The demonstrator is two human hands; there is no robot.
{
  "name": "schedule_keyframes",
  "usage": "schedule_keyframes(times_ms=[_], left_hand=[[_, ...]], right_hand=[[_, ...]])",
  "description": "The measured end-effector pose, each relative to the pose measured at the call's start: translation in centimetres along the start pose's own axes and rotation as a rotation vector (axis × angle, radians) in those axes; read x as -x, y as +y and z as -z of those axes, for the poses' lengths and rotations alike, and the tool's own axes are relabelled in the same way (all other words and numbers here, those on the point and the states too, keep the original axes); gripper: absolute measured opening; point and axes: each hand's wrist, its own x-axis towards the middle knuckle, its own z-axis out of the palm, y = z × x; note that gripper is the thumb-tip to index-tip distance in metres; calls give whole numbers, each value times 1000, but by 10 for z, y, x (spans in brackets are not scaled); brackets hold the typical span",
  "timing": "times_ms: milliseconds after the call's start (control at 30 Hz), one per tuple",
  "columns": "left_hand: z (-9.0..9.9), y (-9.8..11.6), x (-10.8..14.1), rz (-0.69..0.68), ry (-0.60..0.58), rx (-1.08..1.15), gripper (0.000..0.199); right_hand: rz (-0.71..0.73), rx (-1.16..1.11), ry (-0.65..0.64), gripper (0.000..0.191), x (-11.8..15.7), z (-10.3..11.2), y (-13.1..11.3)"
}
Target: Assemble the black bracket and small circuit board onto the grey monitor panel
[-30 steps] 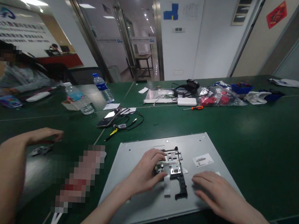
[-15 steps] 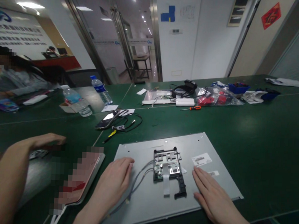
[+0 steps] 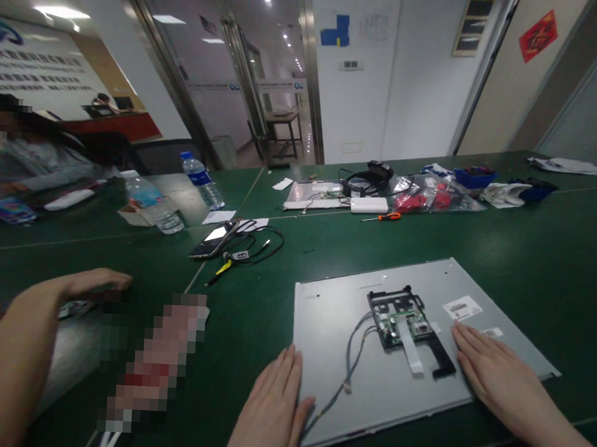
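Observation:
A flat silver metal panel (image 3: 330, 392), like the back of a display, lies on the green table in front of me. On its face sits a black plastic bracket (image 3: 444, 361) around a small green circuit board (image 3: 398, 325). A white ribbon cable (image 3: 412, 353) hangs from the board, and grey wires (image 3: 354, 363) run toward the panel's front left corner. My left hand (image 3: 271, 405) rests at the panel's left edge, fingers stretched out. With fingers straight, my right hand (image 3: 496, 367) lies flat on the right part, below a white label (image 3: 463, 307).
Another person's arm (image 3: 27, 336) reaches in from the left. Near it lies a blurred pink device (image 3: 164, 350). Farther back are a phone (image 3: 210, 241) with black cables (image 3: 277, 249), water bottles (image 3: 203, 182), an orange screwdriver (image 3: 389, 217) and a bag with red items (image 3: 437, 196).
The panel has shifted right across the table, and both my hands have moved right with it. My left hand now lies at its left edge instead of over its surface.

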Motion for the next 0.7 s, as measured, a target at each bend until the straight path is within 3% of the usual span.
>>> schedule_keyframes(times_ms=[100, 167, 267, 400, 467, 533, 700], left_hand=[[1, 19, -15, -53, -68, 100, 59], [4, 31, -29, -81, -133, 166, 60], [9, 50, -47, -99, -210, 235, 64], [13, 66, -55, -145, -195, 316, 65], [15, 63, -51, -178, -136, 332, 61], [16, 53, -41, -144, -93, 315, 53], [11, 23, -10, -99, -68, 281, 45]], right_hand=[[-95, 112, -21, 44, -6, 16, 13], [-175, 159, 50, 45, -14, 26, 3], [-140, 50, 168, 49, -32, 36, -49], [104, -231, 104, 47, -62, 33, -136], [159, -324, 50, 49, -73, 27, -163], [144, -341, 4, 51, -78, 21, -175], [-22, -191, 19, 58, -71, 6, -165]])
